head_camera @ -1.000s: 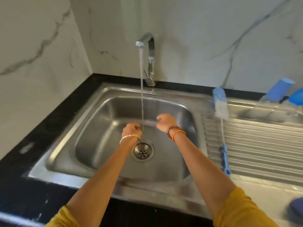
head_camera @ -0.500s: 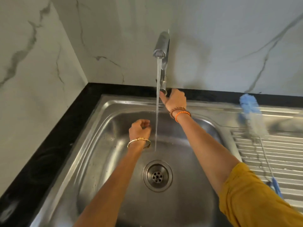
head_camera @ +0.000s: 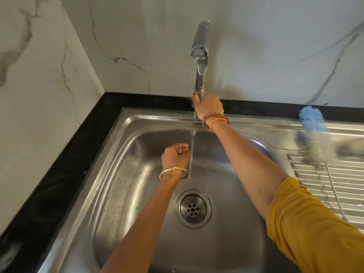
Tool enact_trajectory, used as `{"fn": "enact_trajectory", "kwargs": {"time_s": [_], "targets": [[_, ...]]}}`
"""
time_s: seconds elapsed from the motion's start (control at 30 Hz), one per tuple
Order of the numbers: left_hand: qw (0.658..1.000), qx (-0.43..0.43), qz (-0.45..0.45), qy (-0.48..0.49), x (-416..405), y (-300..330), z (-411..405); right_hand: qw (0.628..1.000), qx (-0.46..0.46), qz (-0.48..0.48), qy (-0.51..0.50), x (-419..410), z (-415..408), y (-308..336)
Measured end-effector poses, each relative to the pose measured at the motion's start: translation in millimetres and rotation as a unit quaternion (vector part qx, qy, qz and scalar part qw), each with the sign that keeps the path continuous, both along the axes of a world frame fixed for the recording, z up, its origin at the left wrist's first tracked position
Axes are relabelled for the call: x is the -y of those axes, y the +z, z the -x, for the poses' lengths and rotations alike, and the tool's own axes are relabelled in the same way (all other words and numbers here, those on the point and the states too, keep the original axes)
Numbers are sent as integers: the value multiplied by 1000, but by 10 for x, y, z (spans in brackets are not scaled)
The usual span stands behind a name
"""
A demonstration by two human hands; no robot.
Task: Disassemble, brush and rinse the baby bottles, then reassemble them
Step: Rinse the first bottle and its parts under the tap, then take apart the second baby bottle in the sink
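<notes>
Over one sink (head_camera: 126, 146), right hand (head_camera: 208, 105) gripping one tap (head_camera: 201, 75), left hand (head_camera: 174, 154) fisted, empty.

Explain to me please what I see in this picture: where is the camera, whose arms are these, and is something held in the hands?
No machine is here. The camera sits on a person's head and looks forward and down, so the two arms are that person's own. They stand at a steel sink set in a black counter, with marble wall behind.

The right hand reaches to the back and grips the lever at the foot of the tap. A thin stream of water falls from the tap toward the drain.

The left hand is curled into a fist beside the stream; I cannot tell whether it holds anything.

On the ribbed draining board at the right lies a bottle brush with a blue and white head. No baby bottle shows in this picture.
</notes>
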State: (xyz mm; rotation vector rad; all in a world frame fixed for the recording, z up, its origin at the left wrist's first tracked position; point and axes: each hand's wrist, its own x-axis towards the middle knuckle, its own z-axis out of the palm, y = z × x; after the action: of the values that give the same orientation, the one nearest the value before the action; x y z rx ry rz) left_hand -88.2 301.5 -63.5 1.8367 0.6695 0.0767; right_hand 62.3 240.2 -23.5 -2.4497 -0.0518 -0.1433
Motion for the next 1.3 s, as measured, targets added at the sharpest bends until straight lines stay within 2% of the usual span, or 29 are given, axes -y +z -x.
{"fn": "enact_trajectory", "kwargs": {"time_s": [0.27,0.33,0.4,0.43,0.53,0.57,0.6,0.67,0.73,0.93,1.07,1.17,1.23,1.3], "targets": [[1000,-9,20,5,117,43,107,994,-80,-55,57,211,240,10],[1000,-15,22,5,170,32,167,990,-108,-30,88,370,429,-76],[998,-46,-18,-26,250,-12,247,980,-159,-8,116,555,686,-172],[997,-55,-37,-39,287,-51,287,983,-142,-19,113,635,824,-218],[996,-71,-31,-46,437,-151,419,991,52,-123,10,907,1332,-259],[994,-94,-24,-43,490,-181,460,990,59,-128,18,986,1463,-256],[993,-112,-12,-40,537,-213,503,993,20,-104,52,1054,1549,-265],[992,-115,8,-43,692,-245,579,985,-117,-12,127,1248,1673,-325],[994,-95,11,-44,889,-204,613,975,-171,11,138,1498,1747,-327],[996,45,30,-67,1634,246,510,977,-104,-179,44,2213,1931,262],[986,130,44,-98,2290,573,427,944,-76,-321,-19,2824,1931,816],[975,167,0,-147,2773,757,290,907,-55,-414,-56,3300,1862,1065],[965,191,-27,-177,3077,845,198,899,-42,-427,-90,3623,1773,1098],[956,216,-35,-197,3361,892,106,909,-41,-397,-124,3930,1631,1065]]}}
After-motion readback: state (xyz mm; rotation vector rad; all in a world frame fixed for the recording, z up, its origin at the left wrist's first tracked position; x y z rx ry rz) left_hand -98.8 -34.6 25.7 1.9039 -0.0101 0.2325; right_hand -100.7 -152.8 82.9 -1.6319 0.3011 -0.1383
